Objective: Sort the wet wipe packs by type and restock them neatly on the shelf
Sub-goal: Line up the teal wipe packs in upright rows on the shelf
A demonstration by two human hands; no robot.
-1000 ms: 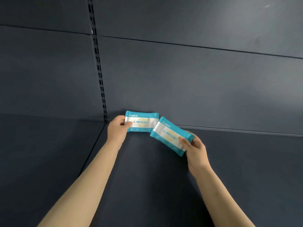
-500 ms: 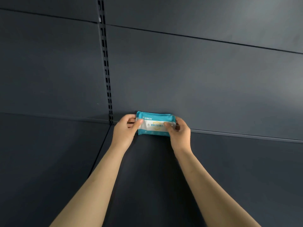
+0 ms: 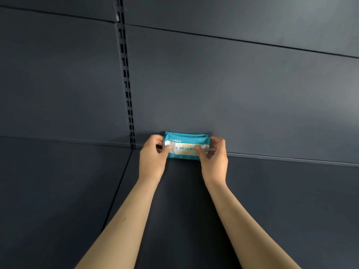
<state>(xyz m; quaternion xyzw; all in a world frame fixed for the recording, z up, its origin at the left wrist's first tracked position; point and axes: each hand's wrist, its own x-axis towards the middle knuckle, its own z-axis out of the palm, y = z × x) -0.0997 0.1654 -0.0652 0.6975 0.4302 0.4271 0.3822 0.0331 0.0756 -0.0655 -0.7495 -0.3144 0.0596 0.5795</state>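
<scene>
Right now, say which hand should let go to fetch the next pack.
Probably the right hand: bare shelf lies on its side, while the left hand grips the wet wipe packs beside the slotted upright.

Front pack, teal with a white label band, stood on its long edge at the far edge of the dark shelf. Rear pack, same teal, stood touching behind it, only its top edge showing.

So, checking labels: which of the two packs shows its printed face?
The front pack, nearer the person; the back pack behind it shows only its teal top edge.
</scene>
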